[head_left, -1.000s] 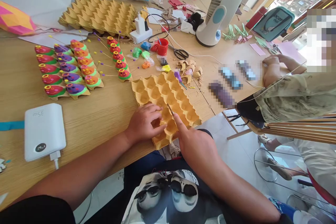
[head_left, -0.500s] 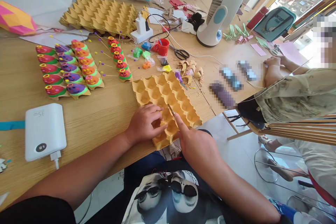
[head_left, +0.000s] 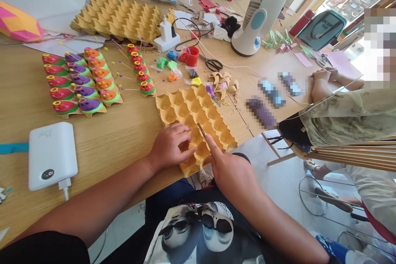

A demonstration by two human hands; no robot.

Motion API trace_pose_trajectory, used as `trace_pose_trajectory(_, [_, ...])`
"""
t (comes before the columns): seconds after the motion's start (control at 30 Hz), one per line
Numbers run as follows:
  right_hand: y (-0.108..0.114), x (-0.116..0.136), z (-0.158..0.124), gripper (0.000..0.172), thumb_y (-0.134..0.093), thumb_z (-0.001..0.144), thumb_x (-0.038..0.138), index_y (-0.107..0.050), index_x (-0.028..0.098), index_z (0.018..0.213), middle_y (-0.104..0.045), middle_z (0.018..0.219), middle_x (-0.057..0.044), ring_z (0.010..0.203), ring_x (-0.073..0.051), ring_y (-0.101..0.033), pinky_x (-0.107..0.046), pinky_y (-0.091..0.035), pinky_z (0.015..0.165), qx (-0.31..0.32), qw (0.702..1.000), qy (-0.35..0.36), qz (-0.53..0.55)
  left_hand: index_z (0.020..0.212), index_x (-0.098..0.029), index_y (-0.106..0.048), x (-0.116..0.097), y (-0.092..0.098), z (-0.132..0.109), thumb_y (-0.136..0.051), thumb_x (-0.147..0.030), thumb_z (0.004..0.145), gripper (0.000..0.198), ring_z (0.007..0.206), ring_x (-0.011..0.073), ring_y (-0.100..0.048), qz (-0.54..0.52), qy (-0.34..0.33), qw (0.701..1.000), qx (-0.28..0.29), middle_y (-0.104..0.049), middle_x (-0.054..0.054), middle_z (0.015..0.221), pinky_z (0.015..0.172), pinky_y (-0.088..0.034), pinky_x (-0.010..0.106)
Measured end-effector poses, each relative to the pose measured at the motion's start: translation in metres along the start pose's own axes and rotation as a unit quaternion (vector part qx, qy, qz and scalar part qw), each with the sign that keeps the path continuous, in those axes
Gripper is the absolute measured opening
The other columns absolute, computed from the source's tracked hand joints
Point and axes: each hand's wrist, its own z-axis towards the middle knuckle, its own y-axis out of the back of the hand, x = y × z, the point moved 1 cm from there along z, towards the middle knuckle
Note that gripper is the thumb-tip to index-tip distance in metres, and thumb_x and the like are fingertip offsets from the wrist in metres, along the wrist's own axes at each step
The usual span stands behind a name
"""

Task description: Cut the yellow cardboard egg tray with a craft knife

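Barely a shift, the right hand (head_left: 231, 170) still clamped on its thin blade (head_left: 201, 129), which slants up-left from the fingers into the yellow egg tray (head_left: 185, 109) at lower centre, while the left hand (head_left: 171, 147), fingers curled down, grips the tray just left of it.

Wears a black T-shirt (head_left: 244, 241), short-sleeved; carries across the chest a large grey-and-white print (head_left: 201, 229) of two round cartoon faces in dark sunglasses, side by side, with pale patches spreading out below them; shows a black sleeve edge (head_left: 43, 249) at the left upper arm, in the lower left corner of the head view; leaves both forearms uncovered from there down to the left hand (head_left: 170, 146) and the right hand (head_left: 230, 173); has dark blue cloth (head_left: 168, 196) over the lap; cannot tell trousers from shorts.
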Motion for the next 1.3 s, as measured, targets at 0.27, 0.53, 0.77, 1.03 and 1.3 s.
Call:
trace_pose_trajectory(0.27, [0.002, 0.007, 0.013, 0.069, -0.043, 0.106, 0.026, -0.014, 0.027, 0.169, -0.079, 0.089, -0.005, 0.075, -0.020, -0.076, -0.025, -0.047, 0.057, -0.025, 0.999, -0.001, -0.042, 0.084, -0.021, -0.070, 0.001, 0.000, -0.001, -0.070, -0.050, 0.086, 0.029, 0.109, 0.0296, -0.066, 0.006, -0.002, 1.000, 0.005, -0.072, 0.010, 0.118, 0.094, -0.052, 0.046])
trace_pose_trajectory(0.53, [-0.003, 0.005, 0.002, 0.071, -0.047, 0.102, 0.021, -0.020, 0.025, 0.168, -0.078, 0.087, -0.005, 0.075, -0.020, -0.077, -0.025, -0.046, 0.057, -0.028, 0.999, 0.002, -0.037, 0.082, -0.023, -0.069, 0.001, -0.002, 0.000, -0.071, -0.048, 0.085, 0.026, 0.110, 0.0289, -0.066, -0.006, -0.002, 1.000, -0.001, -0.073, 0.009, 0.121, 0.094, -0.052, 0.046])
trace_pose_trajectory(0.77, [-0.005, 0.005, 0.008, 0.066, -0.045, 0.106, 0.028, -0.021, 0.028, 0.167, -0.079, 0.088, -0.004, 0.076, -0.021, -0.078, -0.025, -0.046, 0.056, -0.048, 0.998, 0.000, -0.033, 0.082, -0.022, -0.069, 0.000, -0.002, 0.000, -0.073, -0.045, 0.083, 0.023, 0.108, 0.0284, -0.067, -0.011, -0.007, 1.000, -0.010, -0.073, 0.009, 0.116, 0.092, -0.053, 0.045])
trace_pose_trajectory(1.03, [-0.003, 0.006, 0.003, 0.070, -0.048, 0.105, 0.025, -0.019, 0.028, 0.168, -0.079, 0.089, -0.006, 0.077, -0.020, -0.077, -0.024, -0.048, 0.058, -0.037, 0.999, -0.004, -0.039, 0.082, -0.023, -0.070, 0.002, -0.004, 0.000, -0.073, -0.046, 0.083, 0.024, 0.109, 0.0285, -0.066, -0.008, -0.006, 1.000, -0.009, -0.074, 0.009, 0.118, 0.095, -0.054, 0.047])
trace_pose_trajectory(1.3, [-0.002, 0.004, -0.003, 0.067, -0.046, 0.107, 0.027, -0.018, 0.026, 0.168, -0.080, 0.089, -0.007, 0.077, -0.020, -0.078, -0.023, -0.047, 0.059, -0.030, 0.999, -0.003, -0.036, 0.082, -0.023, -0.070, 0.002, -0.004, -0.001, -0.072, -0.046, 0.084, 0.024, 0.111, 0.0291, -0.066, -0.003, -0.005, 1.000, -0.008, -0.073, 0.009, 0.120, 0.095, -0.053, 0.047])
